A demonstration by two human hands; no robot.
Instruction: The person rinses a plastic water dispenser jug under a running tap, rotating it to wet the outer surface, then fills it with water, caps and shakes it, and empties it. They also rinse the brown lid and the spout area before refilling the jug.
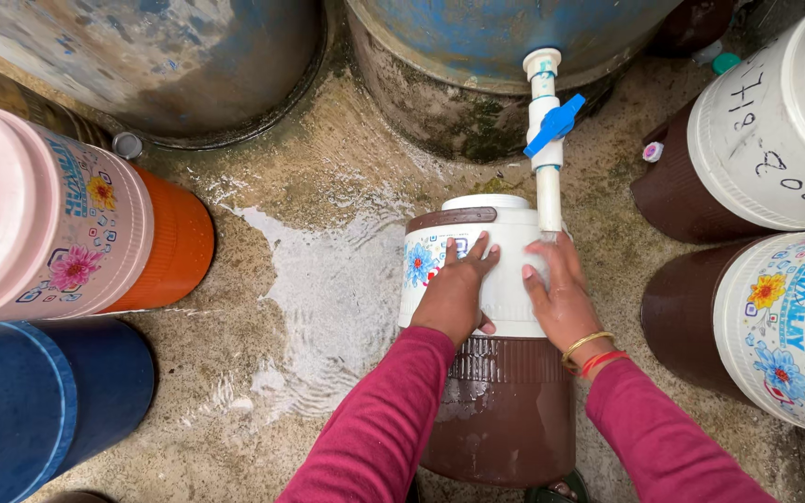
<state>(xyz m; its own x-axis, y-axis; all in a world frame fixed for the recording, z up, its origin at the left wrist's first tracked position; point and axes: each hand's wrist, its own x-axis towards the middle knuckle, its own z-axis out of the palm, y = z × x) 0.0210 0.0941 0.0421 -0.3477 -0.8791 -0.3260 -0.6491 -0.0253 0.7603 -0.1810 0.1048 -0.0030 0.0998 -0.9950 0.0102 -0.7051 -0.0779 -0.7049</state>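
Note:
A brown and white insulated water jug (500, 373) lies tilted on the wet ground, its mouth end toward a white pipe with a blue tap handle (549, 130). My left hand (456, 291) presses flat on the jug's white upper band beside a flower print. My right hand (563, 300), with bangles at the wrist, rests on the same band just under the pipe's outlet. Both arms wear dark pink sleeves. The jug's opening is hidden from view.
A big blue tank (505, 37) feeds the pipe; another drum (170, 56) stands at the back left. An orange and pink jug (67, 228) and a blue one (39, 401) lie left. Two brown and white jugs (766, 140) (757, 326) crowd the right. Water spreads over the concrete (328, 298).

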